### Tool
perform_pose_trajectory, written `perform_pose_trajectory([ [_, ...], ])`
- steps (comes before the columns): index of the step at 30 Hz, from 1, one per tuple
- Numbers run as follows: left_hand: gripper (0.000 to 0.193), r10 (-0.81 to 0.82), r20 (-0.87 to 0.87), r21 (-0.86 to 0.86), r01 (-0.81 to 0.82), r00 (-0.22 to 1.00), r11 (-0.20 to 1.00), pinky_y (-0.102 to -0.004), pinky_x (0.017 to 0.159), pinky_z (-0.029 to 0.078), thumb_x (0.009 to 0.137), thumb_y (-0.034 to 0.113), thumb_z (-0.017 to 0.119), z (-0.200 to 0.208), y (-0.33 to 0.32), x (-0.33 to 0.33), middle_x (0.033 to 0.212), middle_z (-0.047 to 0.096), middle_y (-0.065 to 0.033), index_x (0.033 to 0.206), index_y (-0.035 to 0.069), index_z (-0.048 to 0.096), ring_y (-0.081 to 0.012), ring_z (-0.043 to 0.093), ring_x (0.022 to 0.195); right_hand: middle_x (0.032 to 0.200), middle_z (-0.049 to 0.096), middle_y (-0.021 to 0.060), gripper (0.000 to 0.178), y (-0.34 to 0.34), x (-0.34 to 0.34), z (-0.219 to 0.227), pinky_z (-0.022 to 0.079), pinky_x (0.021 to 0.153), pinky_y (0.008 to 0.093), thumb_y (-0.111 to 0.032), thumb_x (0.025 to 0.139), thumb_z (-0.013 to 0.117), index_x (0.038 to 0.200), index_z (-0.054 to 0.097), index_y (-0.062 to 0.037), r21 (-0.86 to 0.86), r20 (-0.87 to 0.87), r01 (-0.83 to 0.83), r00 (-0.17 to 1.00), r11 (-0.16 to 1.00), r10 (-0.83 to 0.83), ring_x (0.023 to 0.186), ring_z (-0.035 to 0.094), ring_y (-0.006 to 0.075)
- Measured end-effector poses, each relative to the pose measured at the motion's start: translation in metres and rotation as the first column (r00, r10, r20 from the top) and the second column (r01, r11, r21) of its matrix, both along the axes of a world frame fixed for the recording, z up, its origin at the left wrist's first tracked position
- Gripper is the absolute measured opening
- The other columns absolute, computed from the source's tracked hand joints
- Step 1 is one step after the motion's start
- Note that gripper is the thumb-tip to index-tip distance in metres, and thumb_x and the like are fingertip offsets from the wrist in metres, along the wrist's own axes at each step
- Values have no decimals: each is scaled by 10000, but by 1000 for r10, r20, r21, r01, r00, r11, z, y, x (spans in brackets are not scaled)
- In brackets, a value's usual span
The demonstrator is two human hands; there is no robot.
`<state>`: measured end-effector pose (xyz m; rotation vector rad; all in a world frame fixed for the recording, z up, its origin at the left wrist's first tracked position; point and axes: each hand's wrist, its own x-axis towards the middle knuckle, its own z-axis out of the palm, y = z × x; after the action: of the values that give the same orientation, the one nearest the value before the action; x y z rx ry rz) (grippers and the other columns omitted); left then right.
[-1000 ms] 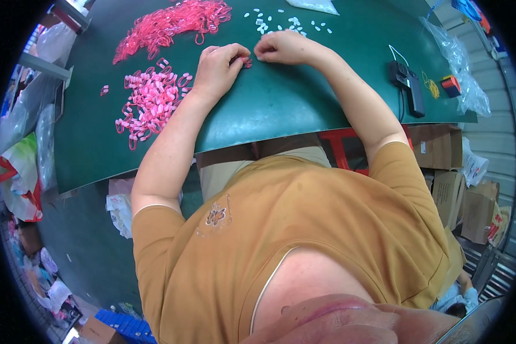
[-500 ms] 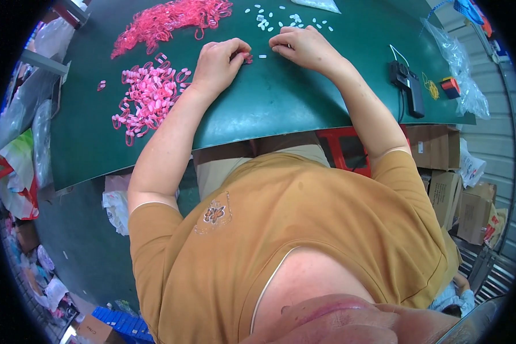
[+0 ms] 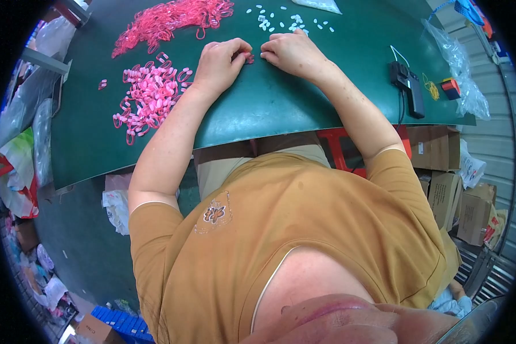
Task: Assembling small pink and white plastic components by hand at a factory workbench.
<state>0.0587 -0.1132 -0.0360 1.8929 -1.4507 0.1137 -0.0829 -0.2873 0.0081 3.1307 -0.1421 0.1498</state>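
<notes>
My left hand is closed in a pinch on a small pink band, whose end pokes out past the thumb and forefinger. Just to its right, a short gap away, my right hand has its fingers pressed together low over the table; whatever is between them is hidden. A pile of pink bands with pale oval pieces on them lies left of my left forearm. Beyond it is a heap of plain pink bands. Loose white oval pieces are scattered past my right hand.
On the green table, a black power strip-like device with a cable lies at right. Near it are yellow string, an orange-and-black block and clear plastic. One finished-looking pink piece sits apart at left.
My right hand has moved left and slightly nearer, its fingertips now where a single white oval piece lay. That piece is out of sight. My left hand has barely moved.
</notes>
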Motion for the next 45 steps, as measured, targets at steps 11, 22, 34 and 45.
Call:
perform_pose_trajectory([
  [11, 110, -7, 7, -13, 8, 1000, 1000, -419, 883, 543, 952, 151, 713, 0, 1, 1, 940, 784, -62, 1046, 108, 751, -283, 717, 902, 1072, 773, 106, 257, -13, 12, 1, 586, 932, 446, -259, 1007, 627, 1103, 803, -98, -29, -113, 42, 993, 999, -45, 990, 747, 309],
  [22, 75, 6, -15, -50, -7, 1000, 999, -444, 923, 521, 948, 163, 713, -1, -1, -1, 893, 774, -82, 992, 108, 740, -306, 728, 850, 1094, 786, 99, 287, -19, 8, -18, 578, 921, 363, -307, 1020, 675, 1162, 806, -95, 542, 104, 34, 989, 840, -107, 1002, 747, 241],
  [34, 81, 13, 9, -20, -13, 1000, 1000, -459, 1009, 476, 955, 175, 697, -8, -1, 4, 843, 755, -63, 1001, 111, 716, -267, 724, 814, 1039, 756, 73, 272, -4, 10, -45, 568, 860, 318, -270, 1031, 709, 1176, 787, -53, 579, 234, -49, 966, 814, -108, 957, 724, 191],
  [45, 73, 28, 21, -43, -27, 999, 999, -446, 955, 500, 934, 173, 709, -8, -2, 3, 807, 746, -66, 969, 110, 721, -281, 711, 770, 1007, 757, 86, 259, -2, 13, -52, 581, 816, 331, -270, 1027, 708, 1163, 792, -67, 545, 306, -63, 943, 836, -129, 903, 744, 231],
])
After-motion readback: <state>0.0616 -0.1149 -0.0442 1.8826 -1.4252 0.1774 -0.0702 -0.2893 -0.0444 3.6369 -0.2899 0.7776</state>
